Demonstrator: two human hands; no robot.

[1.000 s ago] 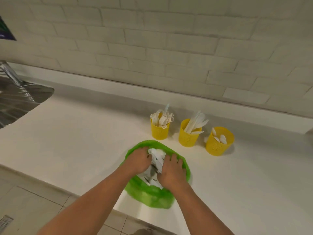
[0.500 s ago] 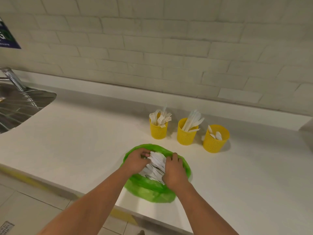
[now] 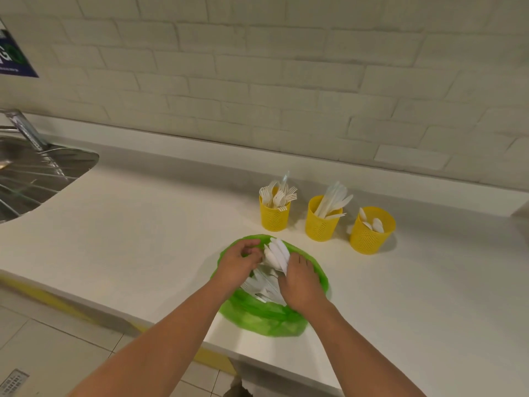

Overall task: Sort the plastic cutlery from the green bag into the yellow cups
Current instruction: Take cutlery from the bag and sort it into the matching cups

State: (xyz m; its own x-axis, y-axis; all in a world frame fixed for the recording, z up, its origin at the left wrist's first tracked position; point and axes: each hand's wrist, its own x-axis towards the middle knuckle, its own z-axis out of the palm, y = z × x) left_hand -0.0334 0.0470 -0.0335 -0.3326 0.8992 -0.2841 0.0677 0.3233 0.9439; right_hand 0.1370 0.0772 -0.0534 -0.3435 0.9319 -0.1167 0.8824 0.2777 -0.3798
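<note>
Bright green bag, white plastic cutlery, yellow cups dotted with tiny perforations, white counter, pale brick-pattern wall, dark blue sign.

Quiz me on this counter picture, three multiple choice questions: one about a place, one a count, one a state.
1. Where do the yellow cups stand?
A) beyond the green bag, toward the wall
B) in the sink
C) on the floor
2. How many yellow cups?
A) two
B) three
C) five
3. The green bag is:
A) knotted shut
B) open, white cutlery showing
C) hanging up
Answers: 1 A, they line up between bag and wall; 2 B, three stand in a row; 3 B, cutlery shows in its mouth.
</note>
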